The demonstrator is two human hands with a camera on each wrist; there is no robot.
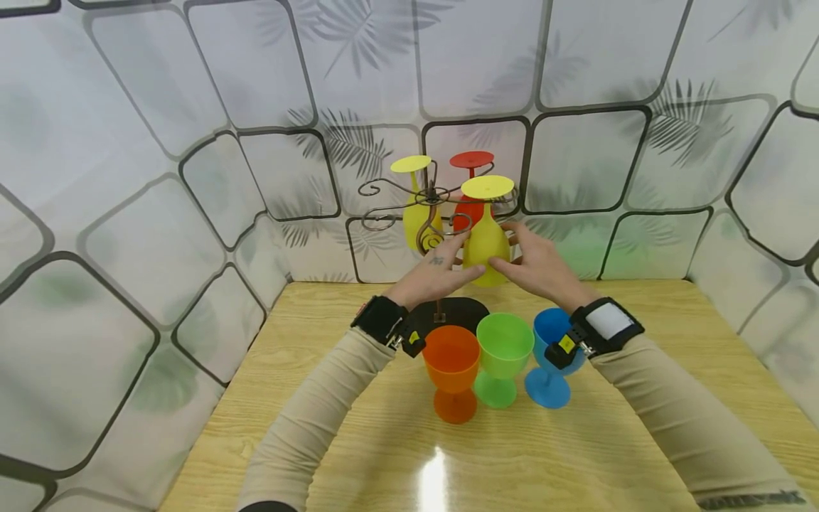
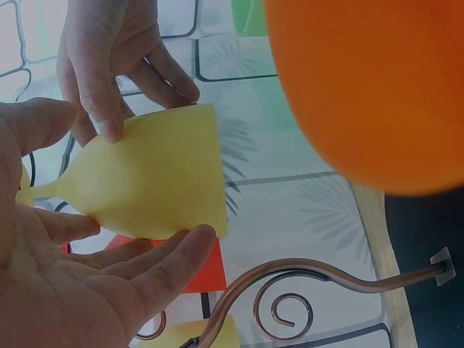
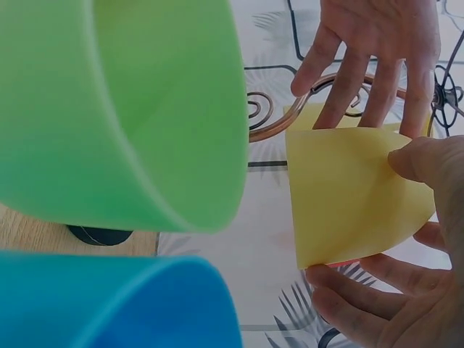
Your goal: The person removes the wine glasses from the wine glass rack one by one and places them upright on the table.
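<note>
Head view: upside-down yellow goblet (image 1: 486, 240) between left hand (image 1: 435, 270) and right hand (image 1: 544, 263), touching both; long axis near vertical.
Left hand: fingers nearly straight against its side.
Right hand: thumb and fingers round it.

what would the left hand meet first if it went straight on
The left hand would meet the front yellow goblet, which it seems to touch; beyond, probably the right hand, but depth is unclear.

Upright on your pale wood-grain bench (image 1: 377, 455): orange plastic goblet (image 1: 451, 373), green plastic goblet (image 1: 505, 355), blue plastic goblet (image 1: 548, 391) and coppery metal stand (image 1: 432, 196) with a round black base (image 1: 462, 311).
</note>
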